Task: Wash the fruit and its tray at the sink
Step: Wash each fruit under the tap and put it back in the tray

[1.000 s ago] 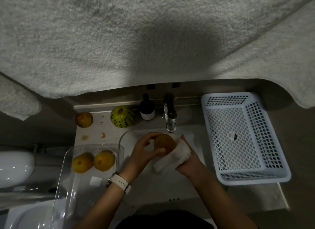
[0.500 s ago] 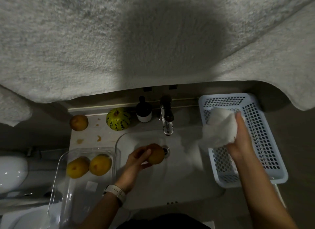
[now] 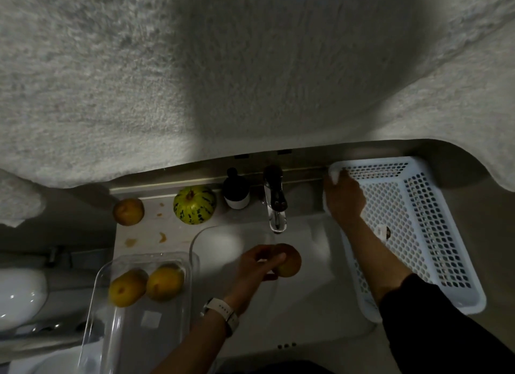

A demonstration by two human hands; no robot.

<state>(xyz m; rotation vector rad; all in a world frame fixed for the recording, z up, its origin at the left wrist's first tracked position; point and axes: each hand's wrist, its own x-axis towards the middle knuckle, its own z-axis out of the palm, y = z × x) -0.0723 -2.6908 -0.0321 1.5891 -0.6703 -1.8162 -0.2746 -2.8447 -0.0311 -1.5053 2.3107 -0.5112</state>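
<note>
Two bare forearms reach fwd from the bottom edge, seen from above. Left hand (image 3: 260, 262) sits low and centre, palm down, fingers and thumb curled round a brownish round fruit (image 3: 289, 260), gripping it from the left side. Left wrist is bent slightly, w/ a pale watch (image 3: 223, 313) strapped on it; forearm runs diagonally down to the bottom edge. Right hand (image 3: 344, 198) is stretched further fwd and to the right, back of hand up, fingers curled over a white cloth (image 3: 334, 176), only a bit of which shows past the knuckles. Right forearm is bare to about the elbow, then a dark sleeve (image 3: 434, 326) covers the upper arm. Hands are well apart.
</note>
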